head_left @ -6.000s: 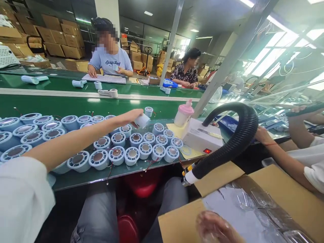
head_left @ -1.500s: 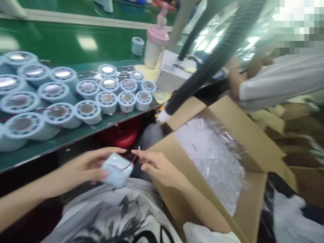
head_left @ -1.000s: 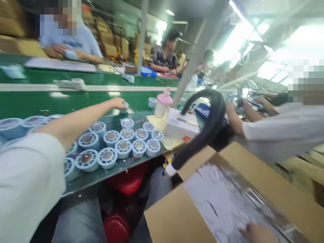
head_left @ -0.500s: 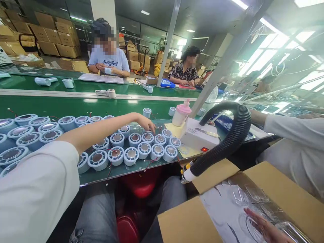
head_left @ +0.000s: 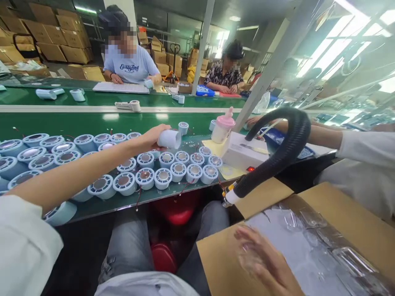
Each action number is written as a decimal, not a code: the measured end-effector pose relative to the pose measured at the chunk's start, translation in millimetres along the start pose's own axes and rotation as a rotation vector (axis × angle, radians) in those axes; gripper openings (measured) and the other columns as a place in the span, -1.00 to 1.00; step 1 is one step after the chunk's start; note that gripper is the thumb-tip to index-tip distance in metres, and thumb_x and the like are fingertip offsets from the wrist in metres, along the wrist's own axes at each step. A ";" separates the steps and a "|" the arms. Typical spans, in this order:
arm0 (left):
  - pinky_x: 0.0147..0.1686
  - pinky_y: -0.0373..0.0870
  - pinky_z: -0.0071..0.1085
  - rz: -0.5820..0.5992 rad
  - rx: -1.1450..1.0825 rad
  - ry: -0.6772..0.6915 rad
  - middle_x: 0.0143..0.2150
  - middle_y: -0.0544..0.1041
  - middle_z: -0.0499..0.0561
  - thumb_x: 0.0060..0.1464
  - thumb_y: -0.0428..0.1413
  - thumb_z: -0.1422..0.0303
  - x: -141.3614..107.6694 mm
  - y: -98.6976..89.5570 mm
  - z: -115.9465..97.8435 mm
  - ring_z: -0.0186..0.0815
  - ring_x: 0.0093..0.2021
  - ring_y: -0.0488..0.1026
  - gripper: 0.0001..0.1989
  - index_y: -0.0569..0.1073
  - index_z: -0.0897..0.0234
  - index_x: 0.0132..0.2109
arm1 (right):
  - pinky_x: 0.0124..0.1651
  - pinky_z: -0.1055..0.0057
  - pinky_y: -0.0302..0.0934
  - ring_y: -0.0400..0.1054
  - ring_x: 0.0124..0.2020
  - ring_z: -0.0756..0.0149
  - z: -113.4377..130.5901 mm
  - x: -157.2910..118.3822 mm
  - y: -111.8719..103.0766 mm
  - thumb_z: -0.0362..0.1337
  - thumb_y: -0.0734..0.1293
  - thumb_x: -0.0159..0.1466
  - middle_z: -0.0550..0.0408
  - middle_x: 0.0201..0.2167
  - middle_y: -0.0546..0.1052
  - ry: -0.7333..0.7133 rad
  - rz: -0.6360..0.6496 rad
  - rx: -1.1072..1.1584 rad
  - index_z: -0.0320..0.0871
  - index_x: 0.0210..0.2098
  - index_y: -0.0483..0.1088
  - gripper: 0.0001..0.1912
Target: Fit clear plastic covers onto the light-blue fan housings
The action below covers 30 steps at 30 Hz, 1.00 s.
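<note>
My left hand (head_left: 155, 139) is stretched out over the bench and grips a pale blue plastic cylinder (head_left: 169, 139), tilted on its side. Beneath it stand rows of similar pale blue housings (head_left: 163, 177) with round tops, some with thin red wires. At the lower right, my right hand (head_left: 267, 261) is above the near flap of an open cardboard box (head_left: 225, 263). It is smeared by motion, its fingers curled around what looks like a clear plastic piece (head_left: 248, 253). More clear plastic trays (head_left: 352, 261) lie in the box.
A black flexible hose (head_left: 277, 164) arches from a white box (head_left: 243, 154) with a red-lit switch. Behind it stands a pink-lidded bottle (head_left: 224, 123). A co-worker's sleeved arm (head_left: 364, 152) reaches in from the right. Two people sit across the green bench (head_left: 77, 119).
My left hand has lifted a pale blue cylinder from the bench and drawn it back leftward. My right hand has moved left from the plastic trays to above the box flap.
</note>
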<state>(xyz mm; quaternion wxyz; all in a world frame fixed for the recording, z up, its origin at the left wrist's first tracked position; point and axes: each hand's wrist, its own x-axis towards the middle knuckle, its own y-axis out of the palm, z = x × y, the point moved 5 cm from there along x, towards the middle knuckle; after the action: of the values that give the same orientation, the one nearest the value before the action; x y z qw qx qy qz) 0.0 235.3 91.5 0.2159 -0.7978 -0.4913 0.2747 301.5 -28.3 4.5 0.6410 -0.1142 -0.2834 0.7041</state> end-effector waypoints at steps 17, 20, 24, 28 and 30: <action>-0.15 0.31 -0.37 0.305 0.118 0.324 -0.18 0.46 0.02 0.17 0.03 0.33 -140.8 146.3 7.9 -0.28 -0.20 0.41 -0.81 0.48 0.28 -0.14 | 0.04 0.18 0.32 0.31 0.04 0.08 55.9 40.8 88.4 -0.40 0.44 0.11 -0.07 0.04 0.37 -0.042 0.243 -0.140 -0.13 -0.43 0.43 -0.89; -0.14 0.34 -0.38 0.196 -0.044 0.345 -0.12 0.47 0.02 0.05 0.20 0.26 -140.6 148.2 15.8 -0.27 -0.15 0.42 -0.66 0.42 0.28 -0.03 | 0.07 0.25 0.26 0.33 0.04 0.16 51.9 40.4 87.3 -0.28 0.39 0.21 -0.05 -0.02 0.38 0.067 0.212 0.081 -0.13 -0.43 0.41 -0.89; -0.09 0.38 -0.29 0.109 -0.116 0.415 -0.14 0.40 0.05 -0.19 0.35 0.12 -136.7 152.4 29.8 -0.23 -0.14 0.40 -0.37 0.45 0.22 0.05 | -0.06 0.30 0.28 0.38 -0.11 0.23 48.7 38.7 84.5 -0.24 0.28 0.29 -0.04 -0.10 0.38 0.148 0.147 0.175 -0.15 -0.48 0.43 -0.77; 0.04 0.36 -0.13 0.128 -0.093 0.509 -0.03 0.33 0.15 -0.27 0.38 0.10 -134.9 160.9 39.8 -0.11 0.01 0.37 -0.34 0.51 0.22 0.04 | -0.26 0.37 0.30 0.39 -0.21 0.24 37.7 38.5 80.3 -0.20 0.32 0.22 -0.03 -0.20 0.43 0.319 0.067 0.331 -0.15 -0.55 0.45 -0.75; 0.12 0.32 -0.09 0.203 -0.133 0.530 0.10 0.31 0.20 -0.27 0.39 0.13 -135.8 167.2 42.3 -0.04 0.13 0.32 -0.30 0.47 0.17 0.09 | -0.28 0.38 0.31 0.39 -0.24 0.24 31.4 39.3 79.7 -0.18 0.37 0.16 -0.02 -0.25 0.46 0.387 0.043 0.447 -0.16 -0.63 0.43 -0.71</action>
<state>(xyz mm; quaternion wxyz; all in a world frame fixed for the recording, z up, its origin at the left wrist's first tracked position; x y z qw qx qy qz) 34.0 45.0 -12.5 0.2553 -0.8992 -0.3526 0.0441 212.4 0.4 -5.5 0.6772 -0.1084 0.0085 0.7277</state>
